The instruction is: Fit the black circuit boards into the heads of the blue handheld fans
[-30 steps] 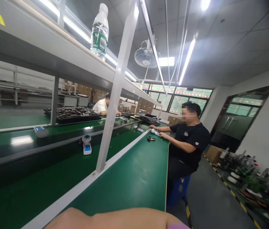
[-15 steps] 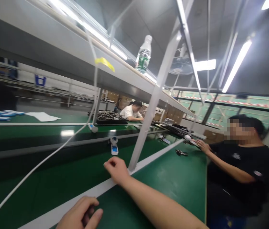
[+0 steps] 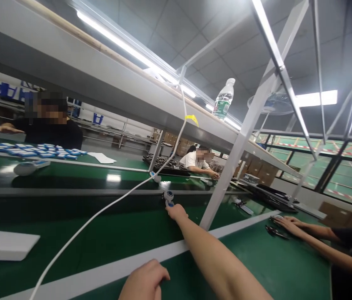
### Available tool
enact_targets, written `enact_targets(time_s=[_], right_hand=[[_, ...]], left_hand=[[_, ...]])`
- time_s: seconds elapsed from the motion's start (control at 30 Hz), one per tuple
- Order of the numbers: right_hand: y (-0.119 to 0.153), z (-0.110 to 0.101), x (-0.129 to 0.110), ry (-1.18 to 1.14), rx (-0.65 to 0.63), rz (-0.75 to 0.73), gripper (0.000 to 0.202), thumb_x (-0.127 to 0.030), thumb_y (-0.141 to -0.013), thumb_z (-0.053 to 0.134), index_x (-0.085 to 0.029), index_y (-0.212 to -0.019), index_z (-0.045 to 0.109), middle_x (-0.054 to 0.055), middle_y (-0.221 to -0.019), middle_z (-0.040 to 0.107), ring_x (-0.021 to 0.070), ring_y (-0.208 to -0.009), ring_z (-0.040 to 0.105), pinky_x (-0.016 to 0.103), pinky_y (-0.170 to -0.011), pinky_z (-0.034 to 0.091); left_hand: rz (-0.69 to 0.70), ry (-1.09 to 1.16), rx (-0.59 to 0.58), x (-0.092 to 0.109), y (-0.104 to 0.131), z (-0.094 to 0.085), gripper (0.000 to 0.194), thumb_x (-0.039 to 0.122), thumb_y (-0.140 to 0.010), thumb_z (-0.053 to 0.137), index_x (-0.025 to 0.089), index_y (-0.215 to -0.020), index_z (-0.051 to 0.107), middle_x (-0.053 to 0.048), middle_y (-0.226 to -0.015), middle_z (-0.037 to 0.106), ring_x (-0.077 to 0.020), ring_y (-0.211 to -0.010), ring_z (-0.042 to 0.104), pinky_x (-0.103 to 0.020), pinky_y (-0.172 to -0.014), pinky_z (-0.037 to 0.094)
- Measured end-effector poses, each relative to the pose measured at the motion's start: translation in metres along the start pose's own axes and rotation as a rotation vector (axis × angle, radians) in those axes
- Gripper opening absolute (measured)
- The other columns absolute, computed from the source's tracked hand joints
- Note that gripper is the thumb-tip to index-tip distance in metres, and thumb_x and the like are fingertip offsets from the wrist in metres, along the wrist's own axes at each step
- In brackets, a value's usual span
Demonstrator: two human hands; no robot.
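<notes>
My right hand (image 3: 177,212) reaches forward over the green conveyor belt. Its fingers are closed at the lower end of a white handheld device (image 3: 169,195) with a round head and a blue panel; the hand covers part of the handle. Close to me, my left hand (image 3: 146,280) hovers at the grey rail (image 3: 116,268) with loosely bent fingers and nothing visible in it. Its lower part is cut off by the frame.
A metal post (image 3: 238,160) rises right of my right arm. A white cable (image 3: 101,208) hangs across the left side. A white box (image 3: 7,245) lies on the belt. At right, a co-worker's hands (image 3: 288,223) are near dark parts (image 3: 276,232). Several blue-and-white pieces (image 3: 35,150) lie beyond.
My right hand has moved forward from the rail to the handheld device and closed on it. The view has turned left, bringing in the white box and another co-worker.
</notes>
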State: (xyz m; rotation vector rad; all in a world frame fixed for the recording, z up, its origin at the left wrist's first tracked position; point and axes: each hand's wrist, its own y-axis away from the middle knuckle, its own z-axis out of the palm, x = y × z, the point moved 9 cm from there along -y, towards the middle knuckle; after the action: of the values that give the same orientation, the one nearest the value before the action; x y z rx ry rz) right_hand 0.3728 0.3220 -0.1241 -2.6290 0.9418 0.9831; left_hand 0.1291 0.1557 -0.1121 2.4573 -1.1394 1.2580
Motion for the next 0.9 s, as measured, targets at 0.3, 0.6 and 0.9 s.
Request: enact_targets(time_s=[0.3, 0.6, 0.9], right_hand=[[0.119, -0.018, 0.04, -0.646, -0.294, -0.126, 0.054, -0.051, -0.082, 0.041, -0.009, -0.109, 0.061, 0.014, -0.097, 0.064, 0.022, -0.078, 0.06, 0.03, -0.069, 0.048], [0.216, -0.031, 0.058, -0.416, -0.277, -0.347, 0.024, -0.038, -0.071, 0.06, -0.018, -0.082, 0.064, 0.007, -0.086, 0.06, 0.0264, -0.084, 0.055, 0.036, -0.075, 0.04], [0.245, -0.031, 0.04, 0.15, -0.141, -0.578, 0.025, -0.044, -0.078, 0.073, -0.021, -0.079, 0.063, 0.004, -0.08, 0.059, 0.024, -0.08, 0.051, 0.041, -0.079, 0.037]], left_hand=[[-0.104, -0.041, 0.46, -0.029, 0.008, -0.04, 0.051, 0.048, -0.088, 0.045, 0.023, -0.132, 0.051, -0.01, -0.134, 0.054, -0.0308, -0.127, 0.048, -0.051, -0.103, 0.045], [-0.009, -0.283, 0.43, -0.009, 0.008, -0.027, 0.032, 0.042, -0.093, 0.042, 0.024, -0.111, 0.061, -0.009, -0.111, 0.059, -0.0279, -0.107, 0.055, -0.045, -0.091, 0.048], [-0.178, -0.507, 0.233, -0.019, 0.0, -0.022, 0.041, 0.059, -0.086, 0.05, 0.019, -0.09, 0.059, -0.008, -0.091, 0.06, -0.0307, -0.092, 0.055, -0.047, -0.084, 0.042]])
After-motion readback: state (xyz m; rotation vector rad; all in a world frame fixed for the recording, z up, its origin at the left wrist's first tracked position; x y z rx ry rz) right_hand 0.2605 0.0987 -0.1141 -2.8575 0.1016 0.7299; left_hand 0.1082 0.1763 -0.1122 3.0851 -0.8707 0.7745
